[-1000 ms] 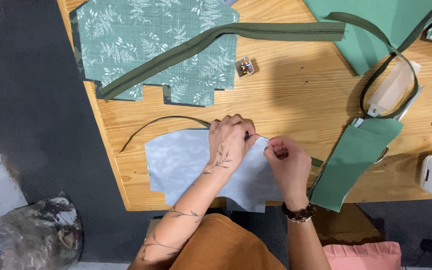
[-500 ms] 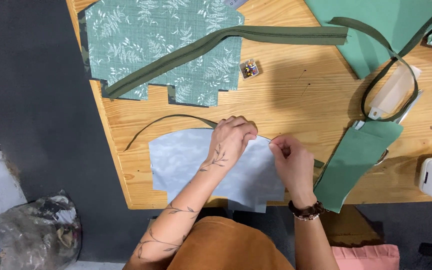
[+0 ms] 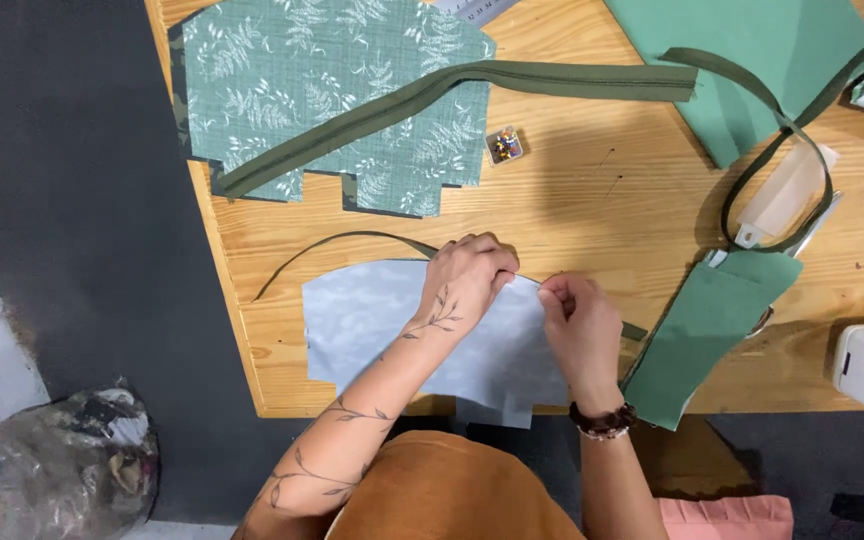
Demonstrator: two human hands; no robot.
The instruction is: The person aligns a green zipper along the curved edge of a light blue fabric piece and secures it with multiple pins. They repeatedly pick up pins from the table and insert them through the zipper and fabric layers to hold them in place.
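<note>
Both hands, left hand [image 3: 467, 278] and right hand [image 3: 577, 318], grip pinching pale blue fabric [image 3: 372, 320] edge beside pin box [image 3: 505, 146].

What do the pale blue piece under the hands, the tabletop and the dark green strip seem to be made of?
The pale blue piece looks like thin matte woven cloth or interfacing: it lies limp and flat with cut notches. The tabletop looks like light wood with a smooth finish, showing grain lines and knots. The dark green strip seems to be fabric tape or binding, judging by its long fold and soft curve.
</note>
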